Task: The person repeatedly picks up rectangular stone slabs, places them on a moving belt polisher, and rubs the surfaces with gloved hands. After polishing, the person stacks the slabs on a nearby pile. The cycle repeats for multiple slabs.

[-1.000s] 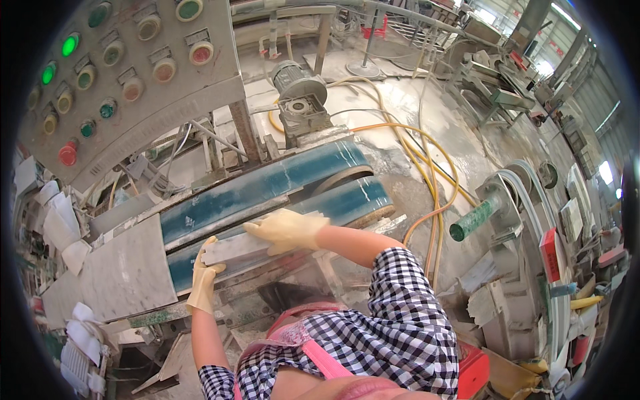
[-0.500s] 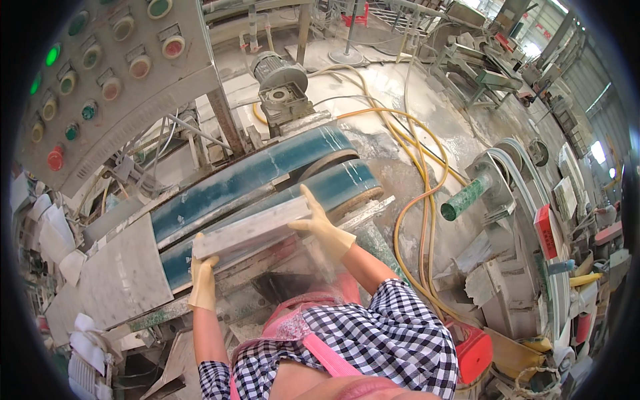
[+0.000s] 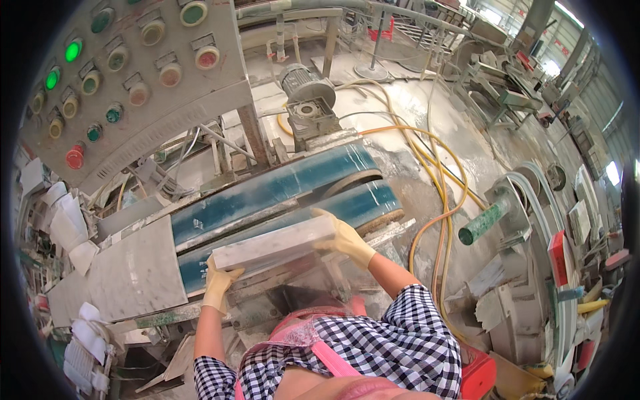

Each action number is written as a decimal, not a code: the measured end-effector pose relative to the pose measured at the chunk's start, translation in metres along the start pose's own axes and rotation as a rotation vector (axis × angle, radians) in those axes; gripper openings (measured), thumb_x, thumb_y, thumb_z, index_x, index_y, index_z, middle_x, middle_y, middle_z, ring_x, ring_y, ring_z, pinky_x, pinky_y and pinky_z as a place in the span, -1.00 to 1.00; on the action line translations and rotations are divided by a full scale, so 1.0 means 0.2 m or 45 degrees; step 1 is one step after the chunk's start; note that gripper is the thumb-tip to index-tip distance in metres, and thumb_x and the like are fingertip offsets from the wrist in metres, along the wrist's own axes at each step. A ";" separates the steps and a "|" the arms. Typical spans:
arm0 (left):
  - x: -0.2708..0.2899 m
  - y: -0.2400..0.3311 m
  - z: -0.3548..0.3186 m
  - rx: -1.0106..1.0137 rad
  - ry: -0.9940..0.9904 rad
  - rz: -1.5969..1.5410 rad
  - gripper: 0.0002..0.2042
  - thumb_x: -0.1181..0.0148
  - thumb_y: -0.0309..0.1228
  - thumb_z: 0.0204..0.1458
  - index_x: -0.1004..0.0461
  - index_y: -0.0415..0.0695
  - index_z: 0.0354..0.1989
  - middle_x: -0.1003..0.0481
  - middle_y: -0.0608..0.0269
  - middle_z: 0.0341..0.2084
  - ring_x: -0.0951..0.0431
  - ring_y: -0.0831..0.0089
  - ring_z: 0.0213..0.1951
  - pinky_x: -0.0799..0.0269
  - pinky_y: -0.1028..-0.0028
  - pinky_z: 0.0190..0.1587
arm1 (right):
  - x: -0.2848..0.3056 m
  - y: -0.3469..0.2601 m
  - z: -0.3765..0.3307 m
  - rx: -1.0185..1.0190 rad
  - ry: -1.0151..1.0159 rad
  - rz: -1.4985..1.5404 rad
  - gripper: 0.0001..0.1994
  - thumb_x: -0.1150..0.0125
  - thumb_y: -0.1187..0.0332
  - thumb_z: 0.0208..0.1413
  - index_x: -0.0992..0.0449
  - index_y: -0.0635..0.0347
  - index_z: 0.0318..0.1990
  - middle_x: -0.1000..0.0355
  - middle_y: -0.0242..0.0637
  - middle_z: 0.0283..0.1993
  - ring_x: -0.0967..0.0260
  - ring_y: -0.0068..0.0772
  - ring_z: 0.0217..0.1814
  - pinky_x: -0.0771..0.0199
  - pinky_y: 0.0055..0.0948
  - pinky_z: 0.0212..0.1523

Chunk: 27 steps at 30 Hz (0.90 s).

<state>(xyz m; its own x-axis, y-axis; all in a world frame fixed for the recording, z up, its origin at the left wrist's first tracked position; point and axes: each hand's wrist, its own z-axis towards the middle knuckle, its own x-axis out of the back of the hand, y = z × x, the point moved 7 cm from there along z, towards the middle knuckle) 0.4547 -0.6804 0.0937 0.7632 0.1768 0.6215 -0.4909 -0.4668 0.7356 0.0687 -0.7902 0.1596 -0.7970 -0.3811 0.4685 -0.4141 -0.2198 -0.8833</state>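
In the head view, I see the left hand (image 3: 219, 285) and right hand (image 3: 349, 243) clasping opposite ends of a pale block (image 3: 275, 245), probably to share its weight. It's along the near edge of the front blue belt (image 3: 363, 201); whether they touch, I can't tell.

The underside of the pale slab (image 3: 273, 245) is hidden, so any fingers of the left hand (image 3: 219, 283) or right hand (image 3: 348, 241) beneath it cannot be made out, nor can contact with the belt be judged. Part of the nearer blue belt (image 3: 357, 203) is covered by the slab. The control panel (image 3: 210, 87) is cut off by the upper edge; its labels are too small to be read. The left sleeve (image 3: 213, 379) is cropped below. A red container (image 3: 480, 375) is partly covered by the right sleeve (image 3: 420, 333).
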 end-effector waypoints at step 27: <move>-0.17 -1.65 -3.22 0.109 0.338 -0.713 -0.25 -0.55 -0.02 -0.30 -0.49 -0.28 0.05 -0.56 -0.12 -0.04 -0.55 0.10 0.02 -0.44 0.22 0.07 | -1.78 -0.46 -1.91 -0.250 -1.264 0.119 -0.36 -0.28 0.44 0.09 -0.19 0.28 0.33 -0.29 -0.06 0.27 -0.30 -0.12 0.25 -0.35 -0.17 0.24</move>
<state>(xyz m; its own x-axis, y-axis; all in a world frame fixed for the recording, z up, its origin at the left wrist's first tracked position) 0.3202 0.0258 0.0046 0.7591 0.6189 0.2016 -0.0026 -0.3068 0.9518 0.2227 -0.2914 0.0671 -0.1419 -0.9824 0.1210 -0.5051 -0.0333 -0.8624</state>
